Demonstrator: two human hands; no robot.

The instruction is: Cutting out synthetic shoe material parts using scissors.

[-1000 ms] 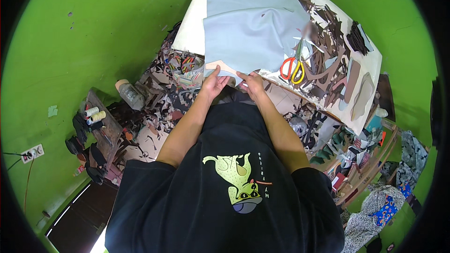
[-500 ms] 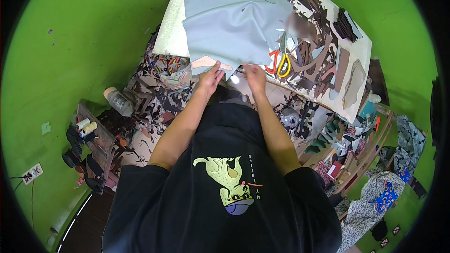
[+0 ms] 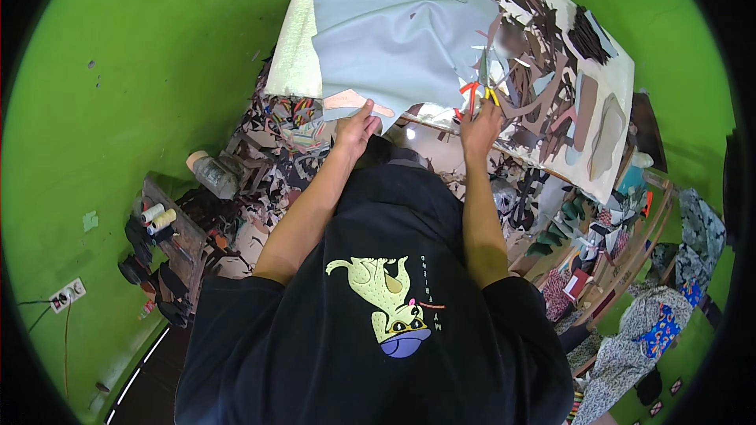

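Observation:
A light grey-blue sheet of leather-like material (image 3: 386, 55) lies over the white table and hangs at its near edge. My left hand (image 3: 356, 130) pinches the near edge of this sheet together with a pinkish flat pattern piece (image 3: 346, 100) lying on it, the thumb on top. To the right, my right hand (image 3: 481, 127) has its fingers closed at the handles of a pair of scissors (image 3: 470, 94) with one red and one yellow handle. The scissors' blades point away from me beside the sheet's right edge. My fingers cover part of the handles.
Dark brown offcuts and strips (image 3: 543, 71) are heaped on the table's (image 3: 613, 79) right side. Scraps (image 3: 252, 224) litter the floor below. A small bench (image 3: 177, 228) with thread spools stands at left, a wooden rack (image 3: 630, 260) with cloth at right. Green walls close in both sides.
My right hand has moved right from the sheet's near edge to the scissors, whose handles have shifted. The left hand keeps its hold on the sheet and pattern piece. The view has shifted slightly.

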